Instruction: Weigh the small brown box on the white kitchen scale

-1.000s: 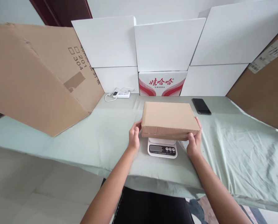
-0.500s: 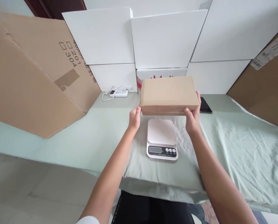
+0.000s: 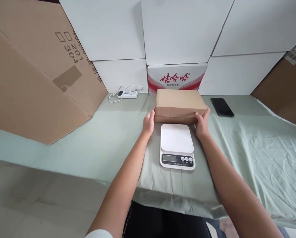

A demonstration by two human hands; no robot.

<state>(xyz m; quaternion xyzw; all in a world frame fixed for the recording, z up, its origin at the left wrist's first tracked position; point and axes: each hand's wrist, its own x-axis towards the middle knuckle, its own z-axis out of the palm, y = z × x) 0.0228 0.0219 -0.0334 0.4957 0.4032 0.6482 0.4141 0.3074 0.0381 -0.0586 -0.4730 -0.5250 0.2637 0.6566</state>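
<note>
A brown cardboard box [image 3: 180, 99] is held between my two hands, just behind a white kitchen scale [image 3: 177, 138]. My left hand [image 3: 148, 123] presses its left end, and my right hand [image 3: 202, 123] grips the right end with the thumb on the front face. The box looks level and close to the cloth; whether its underside touches cannot be made out. Nothing lies on the scale's plate, and its display [image 3: 169, 158] looks blank. The far fingers of both hands are partly hidden by the box.
A white-and-red printed carton [image 3: 175, 77] stands behind the box, below stacked white boxes [image 3: 182, 33]. A white power strip with a cable [image 3: 127, 95] lies at left, a black phone [image 3: 222, 106] at right. Large cardboard panels [image 3: 38, 82] flank the cloth-covered table [image 3: 113, 138].
Both hands have lowered the cardboard box toward the table behind the scale. More of the printed carton and the phone now shows. The view has tilted down slightly.
</note>
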